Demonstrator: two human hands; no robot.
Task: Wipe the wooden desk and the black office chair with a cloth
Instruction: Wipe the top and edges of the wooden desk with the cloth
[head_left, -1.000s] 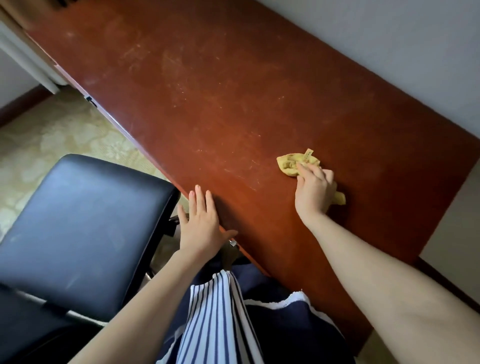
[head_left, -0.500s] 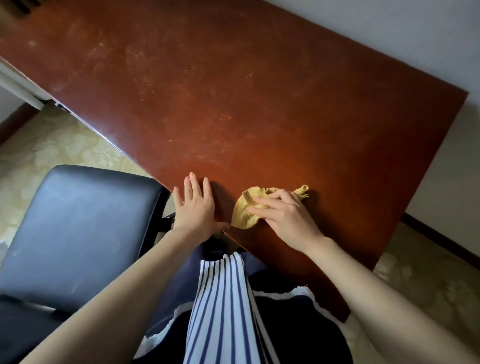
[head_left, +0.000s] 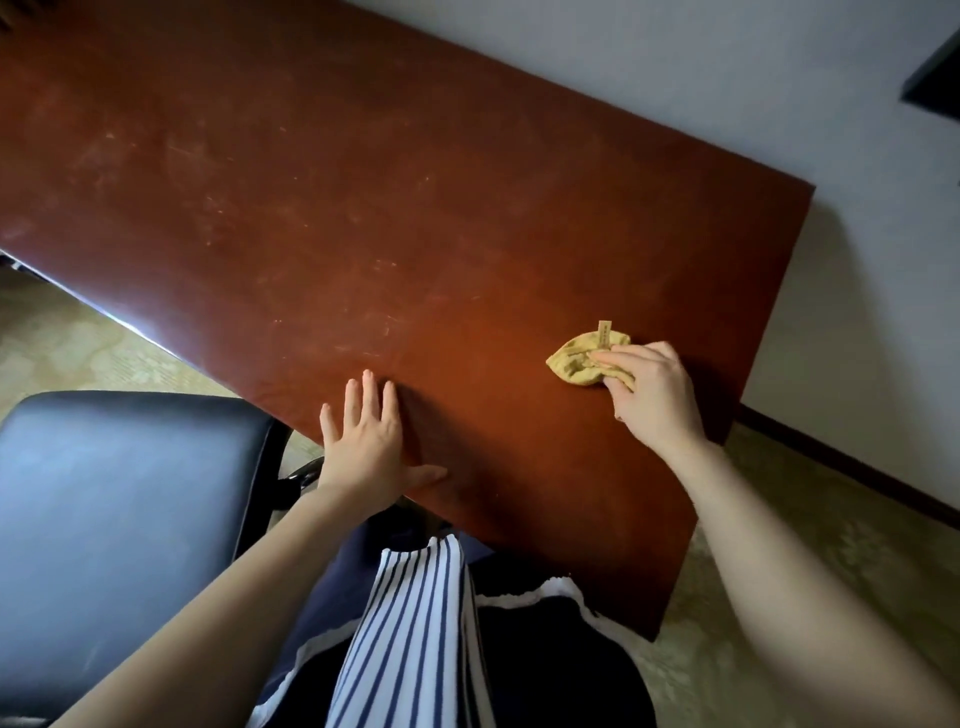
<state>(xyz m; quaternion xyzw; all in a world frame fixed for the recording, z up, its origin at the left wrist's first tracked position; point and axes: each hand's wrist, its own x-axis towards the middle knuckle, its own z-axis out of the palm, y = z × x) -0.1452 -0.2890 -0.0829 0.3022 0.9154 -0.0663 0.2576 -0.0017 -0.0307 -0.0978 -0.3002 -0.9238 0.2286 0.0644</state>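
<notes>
Desk (head_left: 363, 208): reddish-brown top, scuffed and streaked, set against the far wall. Chair (head_left: 119, 509): black seat at near left, just beside the desk's near edge. Left hand (head_left: 369, 447): flat on the desk's near edge, fingers straight and slightly apart, thumb out. Right hand (head_left: 654, 395): fingers curled together, gripping the cloth. Cloth (head_left: 576, 361): yellow, bunched, on the desk's right end.

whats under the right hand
A bunched yellow cloth, held against the wooden desk by the right hand. How far it extends beneath the palm is hidden.
</notes>
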